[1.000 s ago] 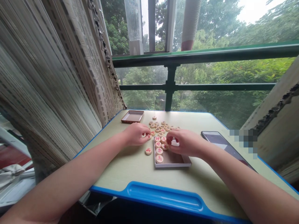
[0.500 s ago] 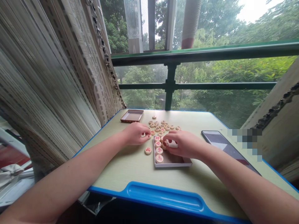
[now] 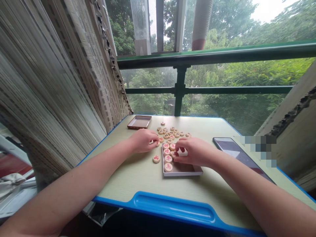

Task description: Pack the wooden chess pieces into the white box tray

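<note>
Several round wooden Chinese chess pieces with red characters lie in the shallow box (image 3: 182, 174), in a left column and the start of a second one. My right hand (image 3: 194, 151) reaches into this box, its thumb and fingers closed on a Chinese chess piece (image 3: 173, 154) in the second column. Left of the box, my left hand (image 3: 144, 141) is closed in a pinch at the tabletop, with a red-marked Chinese chess piece (image 3: 158, 144) at its fingertips. Another red piece (image 3: 156, 159) lies loose between the box and my left forearm.
Beyond the box, several loose pieces (image 3: 171, 133) with dark and red characters are spread on the table (image 3: 128, 184). The box lid (image 3: 139, 122) lies at the far left corner. A phone (image 3: 240, 158) rests on the right. A blue tray groove (image 3: 175, 207) lines the near edge.
My right hand has drawn slightly back, uncovering more of the top piece in the second column, while staying at the piece below it. My left hand is almost unmoved.
</note>
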`<state>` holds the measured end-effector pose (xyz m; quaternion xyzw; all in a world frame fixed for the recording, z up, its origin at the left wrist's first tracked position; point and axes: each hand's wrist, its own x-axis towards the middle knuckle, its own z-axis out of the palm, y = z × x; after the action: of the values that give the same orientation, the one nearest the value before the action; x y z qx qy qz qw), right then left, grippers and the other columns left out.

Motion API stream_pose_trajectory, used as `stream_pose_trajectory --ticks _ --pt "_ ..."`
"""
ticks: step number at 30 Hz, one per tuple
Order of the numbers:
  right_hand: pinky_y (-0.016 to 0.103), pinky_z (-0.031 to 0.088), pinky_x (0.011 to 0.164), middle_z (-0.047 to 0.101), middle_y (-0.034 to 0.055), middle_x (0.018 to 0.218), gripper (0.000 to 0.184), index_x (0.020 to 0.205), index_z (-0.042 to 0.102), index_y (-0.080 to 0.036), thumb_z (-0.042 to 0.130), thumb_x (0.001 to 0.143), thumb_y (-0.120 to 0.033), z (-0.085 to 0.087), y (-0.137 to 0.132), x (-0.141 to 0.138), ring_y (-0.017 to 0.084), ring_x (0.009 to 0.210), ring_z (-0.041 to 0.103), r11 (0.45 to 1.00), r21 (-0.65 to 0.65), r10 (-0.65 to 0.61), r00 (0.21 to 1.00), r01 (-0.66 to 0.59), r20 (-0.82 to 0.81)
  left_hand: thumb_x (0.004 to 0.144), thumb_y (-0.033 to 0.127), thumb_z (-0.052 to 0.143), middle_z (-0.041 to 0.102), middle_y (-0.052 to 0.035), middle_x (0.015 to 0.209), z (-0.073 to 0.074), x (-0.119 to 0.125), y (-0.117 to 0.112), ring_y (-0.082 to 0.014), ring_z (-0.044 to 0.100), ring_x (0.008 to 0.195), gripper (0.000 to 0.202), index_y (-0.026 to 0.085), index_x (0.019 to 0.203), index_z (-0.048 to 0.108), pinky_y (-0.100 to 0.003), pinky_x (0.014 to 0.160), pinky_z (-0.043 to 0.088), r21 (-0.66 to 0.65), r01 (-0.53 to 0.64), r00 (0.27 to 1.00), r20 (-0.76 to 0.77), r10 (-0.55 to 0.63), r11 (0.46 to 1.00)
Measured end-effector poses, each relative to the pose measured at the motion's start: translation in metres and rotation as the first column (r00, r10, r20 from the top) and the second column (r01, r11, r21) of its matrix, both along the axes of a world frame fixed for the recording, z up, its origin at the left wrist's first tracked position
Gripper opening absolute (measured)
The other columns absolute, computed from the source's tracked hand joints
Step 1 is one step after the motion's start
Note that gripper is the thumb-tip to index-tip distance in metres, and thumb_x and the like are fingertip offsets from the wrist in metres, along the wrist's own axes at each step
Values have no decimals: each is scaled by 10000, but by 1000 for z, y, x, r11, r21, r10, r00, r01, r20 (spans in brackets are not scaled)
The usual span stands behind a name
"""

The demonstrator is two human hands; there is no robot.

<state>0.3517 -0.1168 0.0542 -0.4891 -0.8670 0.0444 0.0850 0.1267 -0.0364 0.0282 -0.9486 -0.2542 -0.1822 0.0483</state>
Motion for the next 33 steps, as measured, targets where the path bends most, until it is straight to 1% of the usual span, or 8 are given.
stream_pose_trajectory --ticks 7,11,14,17,21,24,29,33 --pt "229 333 539 630 26 760 193 802 649 -202 610 727 -375 -1 -1 -2 128 621 517 1000 -22 6 1000 -6 -29 792 234 521 661 -25 729 -1 0 2 -124 574 646 170 178 771 680 -230 589 380 4 -3 1000 -2 3 1000" --pt "234 336 540 625 21 701 167 760 657 -205 601 731 -360 -2 -1 -2 126 589 509 999 -37 5 999 -6 -32 788 222 524 659 -26 721 -1 -1 2 -129 587 650 164 179 771 681 -231 598 414 18 3 1000 10 -4 1000" --pt "238 327 528 618 26 666 207 732 659 -193 597 736 -390 0 -1 -1 123 566 495 999 -39 -38 998 36 -59 790 207 515 674 -44 799 2 0 -3 -137 614 711 170 176 814 680 -240 651 467 71 52 990 126 -60 996" --pt "232 318 512 612 22 647 278 740 658 -176 574 757 -440 3 -1 -3 115 553 481 995 -91 -65 979 48 -192 793 238 533 675 -70 895 9 4 -14 -146 632 796 175 177 884 668 -248 706 509 171 141 948 262 -183 975" --pt "224 336 516 631 27 661 336 738 651 -152 547 775 -469 4 -4 -7 112 570 496 968 -250 -102 913 0 -395 778 269 563 674 -78 938 13 13 -33 -151 640 814 221 181 968 630 -255 702 537 291 241 909 267 -320 926" --pt "226 353 530 632 32 659 347 721 639 -137 556 770 -471 3 -4 -9 112 577 499 951 -305 -120 857 -45 -501 773 235 540 671 -76 954 12 17 -40 -159 642 833 255 188 1018 597 -267 705 547 358 231 889 301 -346 905" --pt "222 357 519 581 14 639 403 767 637 -125 598 725 -524 3 -4 -11 107 586 483 939 -335 -189 710 -70 -678 751 227 530 652 -64 932 11 16 -39 -155 634 822 247 201 992 574 -271 699 554 320 210 874 363 -324 924" --pt "210 336 486 537 -8 631 417 813 630 -127 595 728 -534 4 -7 -16 82 550 450 876 -450 -266 601 -176 -753 729 293 597 643 -67 932 10 15 -35 -151 632 814 288 200 998 555 -258 681 552 321 215 857 391 -336 922"
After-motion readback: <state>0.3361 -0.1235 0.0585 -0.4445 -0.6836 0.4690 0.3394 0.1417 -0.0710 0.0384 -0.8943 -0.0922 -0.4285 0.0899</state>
